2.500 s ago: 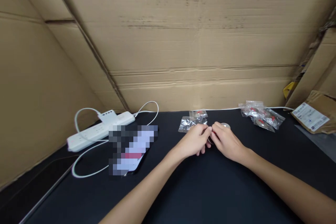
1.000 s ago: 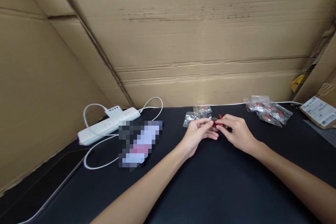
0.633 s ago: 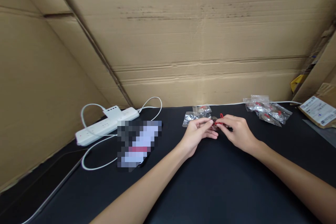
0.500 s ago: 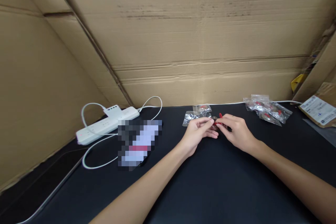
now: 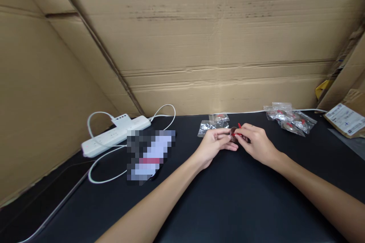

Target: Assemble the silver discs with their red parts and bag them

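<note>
My left hand (image 5: 214, 143) is closed by its fingertips around the edge of a small brown round disc (image 5: 234, 130), held just above the black table. From the right, my right hand (image 5: 258, 142) pinches a red cord (image 5: 239, 125) that lies against the disc. Part of the disc and most of the cord are hidden behind my fingers. Just beyond my left hand lie clear plastic bags (image 5: 205, 128), one with a red bit inside.
At the right back, several clear bags (image 5: 291, 119) hold round pieces with red cords. A labelled package (image 5: 346, 119) sits at the far right. To the left are a white power strip (image 5: 116, 134), looping cables and a blurred-out object (image 5: 154, 155). Cardboard walls (image 5: 199, 45) surround the black table (image 5: 228, 197).
My left thumb has shifted down off the disc, so more of its round face shows. My right hand keeps its pinch on the red cord, almost in place.
</note>
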Demonstrator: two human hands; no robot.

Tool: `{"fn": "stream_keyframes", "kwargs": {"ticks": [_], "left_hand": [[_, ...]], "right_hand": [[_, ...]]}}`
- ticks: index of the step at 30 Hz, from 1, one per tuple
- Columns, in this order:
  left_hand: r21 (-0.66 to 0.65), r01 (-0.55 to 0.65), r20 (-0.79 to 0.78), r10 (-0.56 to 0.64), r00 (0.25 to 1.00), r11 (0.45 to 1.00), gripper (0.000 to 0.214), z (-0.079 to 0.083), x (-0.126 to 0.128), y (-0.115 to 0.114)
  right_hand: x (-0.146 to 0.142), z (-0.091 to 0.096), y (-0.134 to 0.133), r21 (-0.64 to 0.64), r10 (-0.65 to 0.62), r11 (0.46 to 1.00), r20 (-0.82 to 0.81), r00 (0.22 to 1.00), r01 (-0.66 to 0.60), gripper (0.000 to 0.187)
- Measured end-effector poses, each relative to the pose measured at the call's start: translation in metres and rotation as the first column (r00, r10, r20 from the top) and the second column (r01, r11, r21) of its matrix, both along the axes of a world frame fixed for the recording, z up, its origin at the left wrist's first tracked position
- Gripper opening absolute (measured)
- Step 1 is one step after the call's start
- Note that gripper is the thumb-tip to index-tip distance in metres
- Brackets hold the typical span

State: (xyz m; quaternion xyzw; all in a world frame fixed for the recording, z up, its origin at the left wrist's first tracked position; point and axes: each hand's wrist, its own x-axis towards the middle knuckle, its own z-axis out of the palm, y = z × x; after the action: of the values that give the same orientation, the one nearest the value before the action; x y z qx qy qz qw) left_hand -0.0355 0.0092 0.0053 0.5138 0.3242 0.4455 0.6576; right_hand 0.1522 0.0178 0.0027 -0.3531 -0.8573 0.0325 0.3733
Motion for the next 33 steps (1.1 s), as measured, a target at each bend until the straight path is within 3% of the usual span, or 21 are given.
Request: {"fn": "stream_keyframes", "kwargs": {"ticks": [8, 13, 18, 27, 33], "left_hand": [[-0.016, -0.04, 0.002, 0.04, 0.999, 0.999, 0.034, -0.001, 0.001, 0.002], [-0.011, -0.067, -0.015, 0.067, 0.998, 0.998, 0.021, -0.001, 0.001, 0.001], [0.008, -0.028, -0.026, 0.028, 0.999, 1.0, 0.013, 0.002, 0.0, 0.001], [0.039, -0.008, -0.085, 0.011, 0.996, 0.999, 0.006, 0.005, 0.001, 0.001], [0.04, 0.002, -0.123, 0.002, 0.992, 0.999, 0.009, 0.008, 0.003, -0.001]], "right_hand": [[-0.004, -0.003, -0.001, 0.031, 0.013, 0.999, -0.038, 0.999, -0.012, 0.019], [-0.003, 0.001, -0.001, -0.003, 0.061, 0.998, -0.12, 0.991, -0.062, 0.016], [-0.003, 0.006, -0.003, -0.019, 0.117, 0.992, -0.136, 0.984, -0.121, 0.015], [-0.002, 0.011, -0.007, -0.05, 0.081, 0.995, -0.163, 0.983, -0.09, 0.015], [-0.003, 0.017, -0.008, -0.121, 0.044, 0.99, -0.173, 0.984, -0.066, 0.038]]}}
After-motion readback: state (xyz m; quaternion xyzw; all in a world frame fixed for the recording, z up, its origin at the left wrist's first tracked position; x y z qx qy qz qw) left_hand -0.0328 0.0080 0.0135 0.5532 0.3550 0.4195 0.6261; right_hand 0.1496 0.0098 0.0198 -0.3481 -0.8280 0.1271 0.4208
